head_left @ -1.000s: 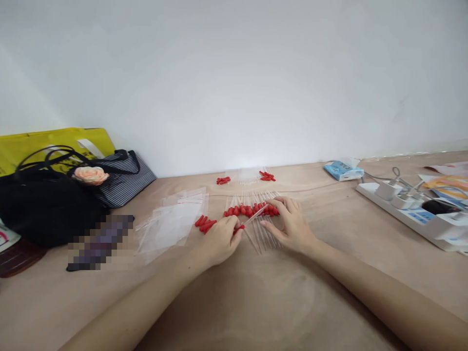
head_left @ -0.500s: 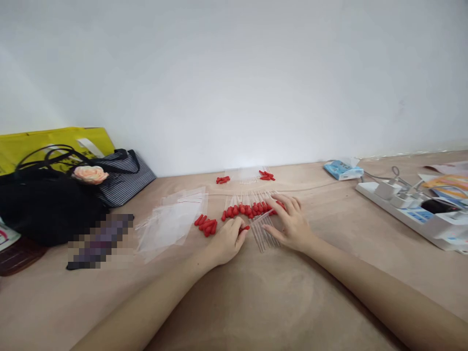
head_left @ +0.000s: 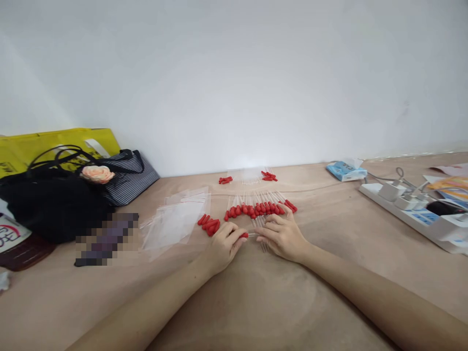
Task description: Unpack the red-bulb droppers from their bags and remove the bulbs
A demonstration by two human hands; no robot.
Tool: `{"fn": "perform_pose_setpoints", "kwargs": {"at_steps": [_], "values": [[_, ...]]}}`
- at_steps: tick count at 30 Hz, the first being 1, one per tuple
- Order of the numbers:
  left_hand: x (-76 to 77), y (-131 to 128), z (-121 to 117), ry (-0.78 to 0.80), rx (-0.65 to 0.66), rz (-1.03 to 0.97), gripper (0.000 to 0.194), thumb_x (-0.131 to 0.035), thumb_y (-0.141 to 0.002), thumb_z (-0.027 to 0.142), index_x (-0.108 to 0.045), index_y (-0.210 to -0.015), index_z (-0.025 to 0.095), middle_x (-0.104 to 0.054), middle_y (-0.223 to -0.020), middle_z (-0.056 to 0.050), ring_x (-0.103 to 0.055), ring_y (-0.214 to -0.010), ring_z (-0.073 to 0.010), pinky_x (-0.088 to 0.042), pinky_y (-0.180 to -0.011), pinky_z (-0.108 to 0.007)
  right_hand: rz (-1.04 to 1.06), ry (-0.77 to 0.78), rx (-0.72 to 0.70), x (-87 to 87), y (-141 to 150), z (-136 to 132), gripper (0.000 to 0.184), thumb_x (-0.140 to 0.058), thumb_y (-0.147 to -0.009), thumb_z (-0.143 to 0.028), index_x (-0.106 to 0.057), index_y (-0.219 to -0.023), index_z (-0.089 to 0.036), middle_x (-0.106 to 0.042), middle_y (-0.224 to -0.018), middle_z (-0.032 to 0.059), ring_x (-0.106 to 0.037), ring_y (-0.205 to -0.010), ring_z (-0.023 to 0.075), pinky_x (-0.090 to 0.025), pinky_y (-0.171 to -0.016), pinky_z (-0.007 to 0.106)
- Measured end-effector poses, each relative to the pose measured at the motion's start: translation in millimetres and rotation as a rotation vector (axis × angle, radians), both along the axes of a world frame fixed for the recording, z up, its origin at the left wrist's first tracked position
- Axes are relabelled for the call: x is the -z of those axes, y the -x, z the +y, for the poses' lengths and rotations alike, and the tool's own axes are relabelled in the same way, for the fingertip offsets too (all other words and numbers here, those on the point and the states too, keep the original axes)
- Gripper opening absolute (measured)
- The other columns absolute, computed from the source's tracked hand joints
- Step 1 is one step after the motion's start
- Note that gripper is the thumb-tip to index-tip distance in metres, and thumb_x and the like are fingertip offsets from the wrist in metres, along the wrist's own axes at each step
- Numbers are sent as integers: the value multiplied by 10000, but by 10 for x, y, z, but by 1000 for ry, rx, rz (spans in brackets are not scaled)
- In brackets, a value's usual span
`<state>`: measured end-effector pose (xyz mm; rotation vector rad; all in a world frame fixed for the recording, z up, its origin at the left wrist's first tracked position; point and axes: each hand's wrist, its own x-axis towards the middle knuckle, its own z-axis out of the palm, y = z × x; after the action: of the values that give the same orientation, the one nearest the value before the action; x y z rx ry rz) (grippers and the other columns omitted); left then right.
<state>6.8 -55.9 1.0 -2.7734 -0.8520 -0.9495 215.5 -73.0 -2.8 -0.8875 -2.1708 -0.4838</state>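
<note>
The clear tube has swung from a slant to nearly level. The left hand has its grip clamped on the red bulb; the right hand pinches the tube. From the tube, red-bulbed droppers line the desk at twelve o'clock; from the left hand, loose bulbs lie at eleven, plastic bags at ten.

Below the frame's middle, a red bulb is pinched by the left hand, a thin clear tube by the right hand. More red bulbs are lined up just above. Bags are seen at left, a power strip at right.
</note>
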Motion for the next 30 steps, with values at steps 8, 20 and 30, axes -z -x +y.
{"fn": "perform_pose_setpoints", "kwargs": {"at_steps": [8,20,30], "values": [[-20,-32,22,-123,37,73,218,-422,-861,258,-584,-968,160,-586,-1085,-87,-497,-1061,-209,-426,-883,-385,26,-114,-39,12,40,-36,163,-482,-833,-246,-636,-819,-194,-546,-538,-24,-454,-629,116,-283,-888,401],[-56,-6,-22,-260,65,110,164,-437,-858,212,-581,-795,166,-618,-1095,-29,-484,-1124,-184,-306,-1010,-406,-8,-79,-104,-1,21,-24,158,-468,-842,-206,-610,-781,-175,-665,-940,36,-539,-973,173,-337,-939,405],[-54,15,-18,-206,68,145,185,-417,-859,183,-582,-775,185,-611,-1109,0,-467,-1142,-189,-259,-1026,-442,7,-67,-143,28,-6,-41,187,-439,-842,-157,-624,-815,-169,-668,-959,38,-550,-1005,169,-330,-969,435]]}}
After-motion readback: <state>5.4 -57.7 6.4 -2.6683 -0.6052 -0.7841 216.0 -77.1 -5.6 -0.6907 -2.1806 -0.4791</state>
